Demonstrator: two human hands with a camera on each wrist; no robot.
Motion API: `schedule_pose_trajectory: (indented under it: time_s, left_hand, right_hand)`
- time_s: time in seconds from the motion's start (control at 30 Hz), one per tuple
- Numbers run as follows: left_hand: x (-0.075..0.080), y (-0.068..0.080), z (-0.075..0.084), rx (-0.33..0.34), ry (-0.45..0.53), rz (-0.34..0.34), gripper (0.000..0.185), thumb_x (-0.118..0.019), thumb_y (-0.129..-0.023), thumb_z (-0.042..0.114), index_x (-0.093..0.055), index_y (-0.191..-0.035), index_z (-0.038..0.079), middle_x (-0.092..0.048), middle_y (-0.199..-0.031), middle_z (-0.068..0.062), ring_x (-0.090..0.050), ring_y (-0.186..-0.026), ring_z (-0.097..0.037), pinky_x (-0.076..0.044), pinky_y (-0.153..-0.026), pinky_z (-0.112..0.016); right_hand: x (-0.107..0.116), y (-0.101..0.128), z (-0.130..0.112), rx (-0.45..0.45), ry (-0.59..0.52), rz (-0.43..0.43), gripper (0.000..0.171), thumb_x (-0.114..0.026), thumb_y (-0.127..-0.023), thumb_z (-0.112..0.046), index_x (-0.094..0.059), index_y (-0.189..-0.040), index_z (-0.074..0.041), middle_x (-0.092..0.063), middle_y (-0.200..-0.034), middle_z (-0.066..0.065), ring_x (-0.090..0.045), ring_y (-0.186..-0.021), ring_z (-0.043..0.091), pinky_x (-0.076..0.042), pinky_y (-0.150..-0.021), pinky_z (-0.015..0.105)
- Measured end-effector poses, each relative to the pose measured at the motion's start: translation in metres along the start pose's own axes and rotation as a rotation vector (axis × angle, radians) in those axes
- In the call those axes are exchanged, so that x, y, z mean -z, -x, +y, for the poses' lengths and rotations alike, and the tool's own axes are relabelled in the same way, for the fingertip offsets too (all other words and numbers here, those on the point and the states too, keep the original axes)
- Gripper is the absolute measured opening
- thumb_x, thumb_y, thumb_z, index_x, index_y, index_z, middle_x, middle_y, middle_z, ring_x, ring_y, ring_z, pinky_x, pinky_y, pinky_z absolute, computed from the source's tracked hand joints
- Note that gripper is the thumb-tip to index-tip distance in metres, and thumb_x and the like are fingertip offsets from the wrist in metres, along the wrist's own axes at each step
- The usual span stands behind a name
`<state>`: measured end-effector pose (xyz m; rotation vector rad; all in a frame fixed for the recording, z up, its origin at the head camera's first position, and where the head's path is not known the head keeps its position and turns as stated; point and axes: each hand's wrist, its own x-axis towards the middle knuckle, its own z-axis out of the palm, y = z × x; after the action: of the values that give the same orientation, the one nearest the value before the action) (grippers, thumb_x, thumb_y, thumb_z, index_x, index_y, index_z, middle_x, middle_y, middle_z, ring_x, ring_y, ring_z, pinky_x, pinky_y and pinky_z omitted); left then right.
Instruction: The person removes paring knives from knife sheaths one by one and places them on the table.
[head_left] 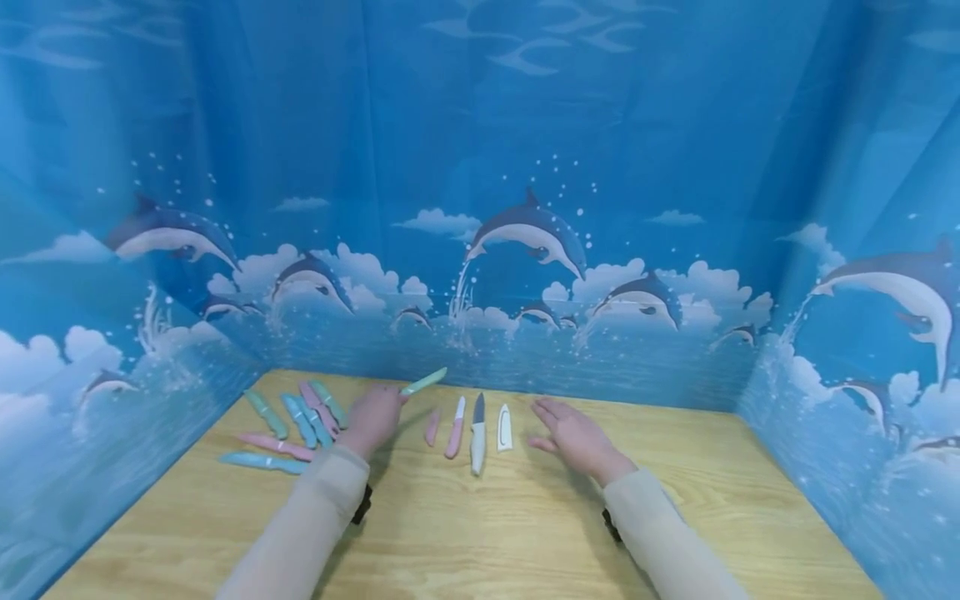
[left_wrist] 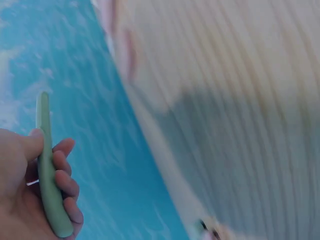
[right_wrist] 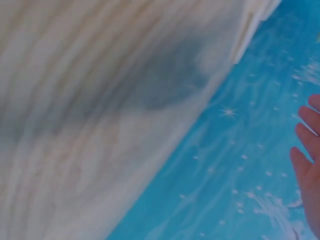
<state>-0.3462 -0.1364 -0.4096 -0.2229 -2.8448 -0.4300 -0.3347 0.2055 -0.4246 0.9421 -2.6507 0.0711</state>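
Note:
My left hand (head_left: 372, 419) grips a green sheathed knife (head_left: 423, 382) that points up and to the right above the wooden table (head_left: 487, 525). The left wrist view shows my fingers (left_wrist: 67, 182) curled round the same green knife (left_wrist: 47, 170). In the middle of the table lie a small pink sheath (head_left: 432, 427), a pink-handled knife (head_left: 455, 427), a white-handled knife with a dark blade (head_left: 477, 433) and a white sheath (head_left: 505, 427). My right hand (head_left: 573, 435) hovers flat, fingers straight, just right of the white sheath and holds nothing.
Several sheathed knives in teal, pink and green (head_left: 300, 417) lie in a loose group at the left of the table. A blue dolphin-print curtain (head_left: 525, 250) walls in the table at the back and on both sides.

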Motion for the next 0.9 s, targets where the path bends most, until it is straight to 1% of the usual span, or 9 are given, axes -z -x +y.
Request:
schedule_pose_trajectory:
  time_s: [0.1, 0.17, 0.33, 0.5, 0.63, 0.73, 0.8, 0.87, 0.9]
  left_hand:
    - [-0.003, 0.006, 0.018, -0.057, -0.055, 0.042, 0.026, -0.054, -0.100, 0.026, -0.065, -0.091, 0.004, -0.064, -0.078, -0.010, -0.064, -0.073, -0.028, -0.054, -0.066, -0.043]
    - [-0.005, 0.010, 0.029, -0.083, -0.070, 0.051, 0.025, -0.055, -0.099, 0.027, -0.067, -0.095, 0.005, -0.066, -0.081, -0.009, -0.065, -0.075, -0.027, -0.054, -0.067, -0.042]
    - [-0.013, 0.019, 0.053, -0.145, -0.045, 0.035, 0.026, -0.057, -0.097, 0.027, -0.068, -0.106, 0.005, -0.068, -0.090, -0.007, -0.065, -0.084, -0.024, -0.054, -0.075, -0.043]
    - [-0.018, 0.029, 0.070, -0.220, -0.039, 0.021, 0.024, -0.058, -0.097, 0.030, -0.068, -0.104, 0.010, -0.066, -0.090, -0.005, -0.063, -0.083, -0.023, -0.052, -0.074, -0.043]
    - [-0.022, 0.036, 0.081, -0.291, -0.066, 0.020, 0.023, -0.059, -0.096, 0.031, -0.068, -0.102, 0.011, -0.066, -0.089, -0.004, -0.061, -0.082, -0.021, -0.049, -0.073, -0.040]
    - [-0.023, 0.042, 0.090, -0.337, -0.098, 0.014, 0.027, -0.058, -0.096, 0.033, -0.069, -0.105, 0.011, -0.069, -0.096, -0.004, -0.063, -0.090, -0.021, -0.048, -0.092, -0.046]
    - [-0.024, 0.045, 0.097, -0.344, -0.106, -0.002, 0.028, -0.057, -0.096, 0.035, -0.069, -0.108, 0.012, -0.070, -0.100, -0.004, -0.064, -0.097, -0.022, -0.040, -0.104, -0.053]
    - [-0.025, 0.047, 0.104, -0.343, -0.109, -0.017, 0.029, -0.056, -0.096, 0.037, -0.069, -0.109, 0.014, -0.070, -0.104, -0.004, -0.064, -0.102, -0.025, -0.029, -0.108, -0.064]
    - [-0.025, 0.048, 0.108, -0.344, -0.100, -0.024, 0.028, -0.056, -0.096, 0.037, -0.069, -0.109, 0.015, -0.070, -0.104, -0.003, -0.064, -0.102, -0.025, -0.031, -0.107, -0.062]
  right_hand:
    - [0.004, 0.005, -0.005, -0.024, -0.018, -0.012, 0.076, -0.063, -0.090, -0.044, -0.038, -0.145, 0.002, -0.038, -0.150, 0.019, -0.036, -0.139, 0.038, -0.031, -0.113, 0.051]
    - [0.006, 0.008, -0.008, -0.040, -0.035, -0.025, 0.081, -0.062, -0.089, -0.046, -0.033, -0.147, 0.001, -0.032, -0.154, 0.018, -0.030, -0.142, 0.037, -0.025, -0.116, 0.051]
    - [0.010, 0.016, -0.017, -0.095, -0.085, -0.073, 0.090, -0.059, -0.089, -0.053, -0.021, -0.151, 0.000, -0.019, -0.159, 0.017, -0.019, -0.147, 0.036, -0.015, -0.119, 0.050]
    - [0.012, 0.023, -0.024, -0.104, -0.102, -0.072, 0.094, -0.060, -0.088, -0.055, -0.018, -0.152, 0.000, -0.017, -0.159, 0.018, -0.018, -0.147, 0.037, -0.016, -0.118, 0.051]
    - [0.011, 0.027, -0.028, -0.093, -0.099, -0.059, 0.093, -0.062, -0.087, -0.054, -0.021, -0.151, 0.001, -0.020, -0.158, 0.019, -0.021, -0.146, 0.038, -0.017, -0.118, 0.053]
    - [0.011, 0.030, -0.030, -0.087, -0.095, -0.047, 0.091, -0.062, -0.087, -0.053, -0.023, -0.151, 0.000, -0.022, -0.158, 0.018, -0.023, -0.145, 0.037, -0.017, -0.118, 0.052]
    - [0.011, 0.032, -0.032, -0.068, -0.088, -0.022, 0.090, -0.063, -0.087, -0.051, -0.026, -0.150, 0.000, -0.025, -0.157, 0.018, -0.026, -0.144, 0.037, -0.019, -0.117, 0.052]
    - [0.011, 0.033, -0.033, -0.046, -0.072, 0.006, 0.088, -0.065, -0.086, -0.048, -0.028, -0.150, 0.000, -0.028, -0.156, 0.017, -0.029, -0.143, 0.037, -0.021, -0.116, 0.051]
    - [0.011, 0.033, -0.033, -0.034, -0.064, 0.022, 0.088, -0.066, -0.085, -0.047, -0.029, -0.149, 0.000, -0.030, -0.155, 0.017, -0.030, -0.142, 0.036, -0.022, -0.116, 0.051]
